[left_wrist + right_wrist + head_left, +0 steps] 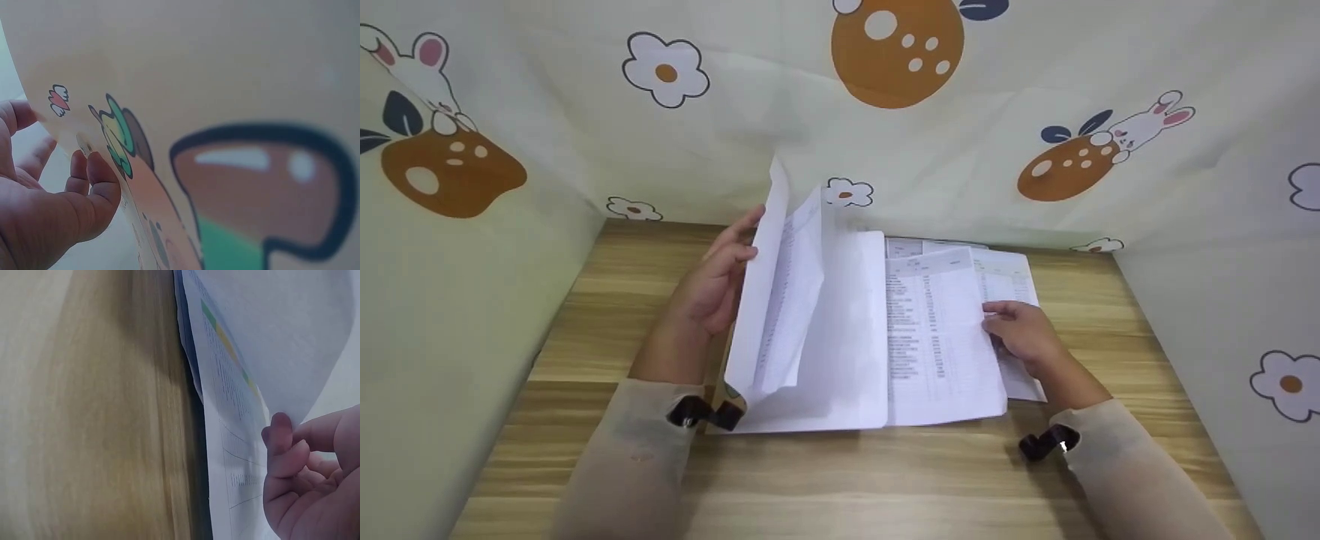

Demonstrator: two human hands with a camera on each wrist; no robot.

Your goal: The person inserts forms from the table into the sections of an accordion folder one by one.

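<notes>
A white booklet (847, 337) with rounded corners lies opened on the wooden table. My left hand (709, 277) holds its raised front cover (751, 300) by the outer side, fingertips at the edge. Cartoon figures decorate the outside of that cover (236, 90) in the left wrist view. A folded printed sheet (795, 300) stands upright inside against the cover. On the right, my right hand (1024, 334) pinches the right edge of a printed list sheet (945, 337), lifting that edge. Beneath lies another printed sheet (233, 416) with a green and yellow header band.
More papers (904, 247) peek out behind the list sheet. The wooden table (885, 480) extends in front. Patterned cloth (750, 127) with flowers and rabbits walls in the back and both sides. Each wrist carries a small black camera mount (1042, 444).
</notes>
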